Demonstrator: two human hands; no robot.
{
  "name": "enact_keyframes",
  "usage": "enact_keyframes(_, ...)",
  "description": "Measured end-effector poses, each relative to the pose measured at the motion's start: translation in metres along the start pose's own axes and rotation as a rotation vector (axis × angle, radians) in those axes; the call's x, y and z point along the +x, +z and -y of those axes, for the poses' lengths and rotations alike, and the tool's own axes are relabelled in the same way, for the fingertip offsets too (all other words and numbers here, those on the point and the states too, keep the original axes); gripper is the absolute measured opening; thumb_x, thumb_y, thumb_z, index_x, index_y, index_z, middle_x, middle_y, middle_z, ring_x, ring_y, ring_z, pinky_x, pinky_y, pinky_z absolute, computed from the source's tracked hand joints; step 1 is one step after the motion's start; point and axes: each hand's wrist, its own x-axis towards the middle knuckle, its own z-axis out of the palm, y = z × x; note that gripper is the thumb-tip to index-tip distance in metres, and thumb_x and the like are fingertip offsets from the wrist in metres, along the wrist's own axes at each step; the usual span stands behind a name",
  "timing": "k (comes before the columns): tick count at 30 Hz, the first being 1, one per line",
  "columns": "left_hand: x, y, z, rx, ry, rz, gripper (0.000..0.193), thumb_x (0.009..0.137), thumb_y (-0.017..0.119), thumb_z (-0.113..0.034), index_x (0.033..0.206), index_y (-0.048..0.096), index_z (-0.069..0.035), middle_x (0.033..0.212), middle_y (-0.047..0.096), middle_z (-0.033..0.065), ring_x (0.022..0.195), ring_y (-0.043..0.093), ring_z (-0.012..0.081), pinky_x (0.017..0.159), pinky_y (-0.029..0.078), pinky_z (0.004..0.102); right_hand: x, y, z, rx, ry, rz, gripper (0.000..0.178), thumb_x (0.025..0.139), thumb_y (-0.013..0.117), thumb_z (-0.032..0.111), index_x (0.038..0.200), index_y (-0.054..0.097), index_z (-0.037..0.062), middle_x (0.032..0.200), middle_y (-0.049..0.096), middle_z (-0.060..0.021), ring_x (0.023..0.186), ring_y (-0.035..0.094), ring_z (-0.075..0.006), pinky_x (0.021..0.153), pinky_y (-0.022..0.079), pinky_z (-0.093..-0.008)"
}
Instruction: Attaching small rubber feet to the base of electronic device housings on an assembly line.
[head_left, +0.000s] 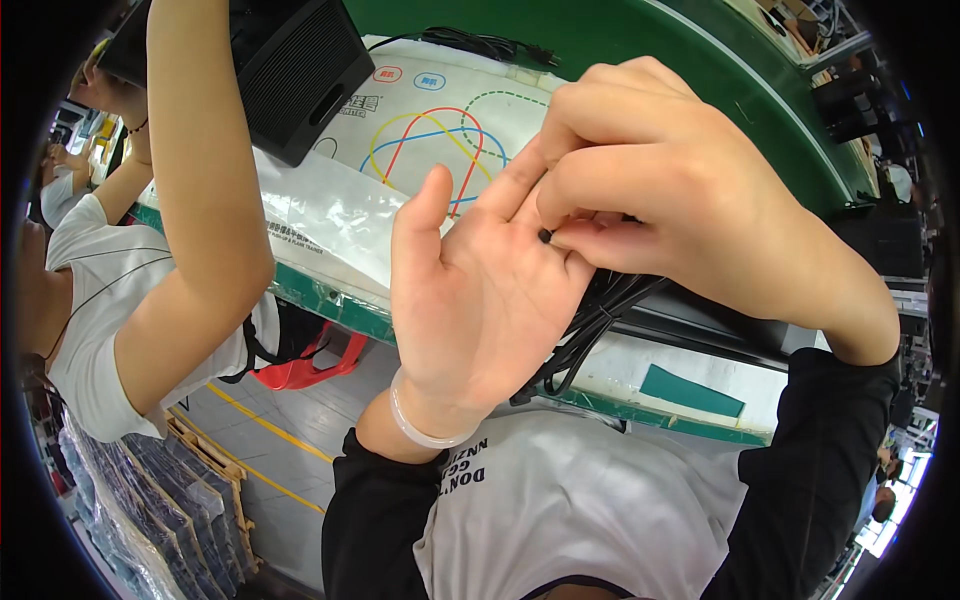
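Observation:
My left hand point(485, 290) is turned palm up with its thumb stretched away; its fingers are partly hidden behind my other hand. Over that palm, my right hand point(665, 185) pinches a small black piece point(545, 236) between thumb and fingertips, at the base of the left fingers. The piece is too small to name more exactly. Just beneath my hands lie a bundled black cable point(597, 322) and a long black casing point(690, 335) at the table's near side.
A co-worker's arm point(205, 170) reaches in from the left, beside a ribbed black box point(312, 90). White packaging with coloured loops point(400, 125) covers part of the green table point(590, 30). Another black cable point(470, 42) lies at the back. A red seat point(315, 372) stands below the table edge.

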Motion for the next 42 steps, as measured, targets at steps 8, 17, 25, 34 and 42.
enact_keyframes(8,-0.07,0.021,-0.054,-0.063,0.161,-0.321,0.044,0.094,0.043,-0.027,0.126,0.04,0.004,0.129,0.046,0.0141,0.125,0.04,0.0271,0.106,0.034,0.04,-0.012,-0.016,0.023,0.252,0.477,-0.132,0.009,0.075,0.066,-0.005,0.081,0.061,-0.0008,0.08,0.062,-0.0045,0.078,0.062,-0.013,0.074,0.049,-0.0252)
enact_keyframes(17,-0.086,0.012,-0.063,-0.053,0.165,-0.359,0.042,0.096,0.04,-0.026,0.125,0.04,0.003,0.126,0.047,0.0139,0.121,0.043,0.0276,0.104,0.037,0.0388,-0.011,0.001,0.011,0.264,0.688,0.004,0.007,0.075,0.067,-0.003,0.082,0.066,-0.0021,0.077,0.066,-0.0048,0.074,0.063,-0.0097,0.07,0.05,-0.0214)
enact_keyframes(25,-0.089,0.011,-0.068,-0.064,0.182,-0.386,0.043,0.096,0.039,-0.027,0.125,0.04,0.004,0.126,0.048,0.0147,0.122,0.043,0.0286,0.105,0.036,0.0389,0.017,-0.018,0.018,0.189,0.666,0.202,0.007,0.073,0.073,0.007,0.076,0.068,0.0036,0.077,0.061,-0.0027,0.071,0.057,-0.0115,0.065,0.046,-0.0237)
enact_keyframes(34,-0.089,0.008,-0.073,-0.088,0.167,-0.368,0.043,0.097,0.038,-0.026,0.126,0.039,0.005,0.126,0.048,0.0154,0.123,0.043,0.0289,0.106,0.036,0.0395,0.025,-0.018,0.001,0.336,0.716,0.355,0.011,0.071,0.077,0.008,0.079,0.071,0.0034,0.072,0.066,-0.0017,0.066,0.056,-0.0097,0.062,0.043,-0.023)
enact_keyframes(42,-0.09,0.002,-0.076,-0.13,0.138,-0.341,0.043,0.096,0.039,-0.024,0.126,0.039,0.006,0.126,0.048,0.0166,0.122,0.043,0.0295,0.106,0.035,0.0397,0.027,-0.02,0.01,0.247,0.68,0.395,0.01,0.072,0.075,0.007,0.079,0.07,0.002,0.075,0.067,-0.0043,0.069,0.059,-0.0125,0.067,0.046,-0.0245)
